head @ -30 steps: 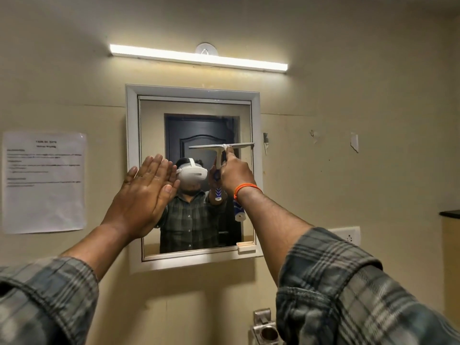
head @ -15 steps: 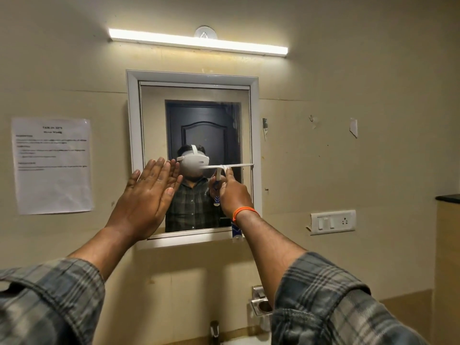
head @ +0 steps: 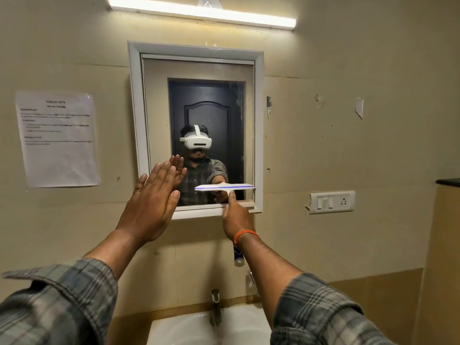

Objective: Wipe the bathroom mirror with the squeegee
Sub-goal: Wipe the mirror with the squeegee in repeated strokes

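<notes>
The mirror (head: 159, 100) hangs in a white frame on the beige wall and reflects a person with a headset and a dark door. My right hand (head: 235, 217) grips the handle of the white squeegee (head: 224, 187), whose blade lies level against the glass near the mirror's lower right corner. The handle's blue-and-white end shows below my wrist. My left hand (head: 151, 202) is flat, fingers together and extended, at the mirror's lower left edge, overlapping the frame.
A white sink (head: 189, 329) with a metal tap (head: 215, 307) sits below. A paper notice (head: 57, 139) is taped left of the mirror, a switch plate (head: 332, 202) is on the right, a tube light (head: 201, 12) runs above, and a dark counter edge (head: 448, 181) juts in at far right.
My right hand has drawn the squeegee down the right half of the mirror from mid-height to near the bottom edge. The view has tilted down, bringing the sink in. The left hand stays flat.
</notes>
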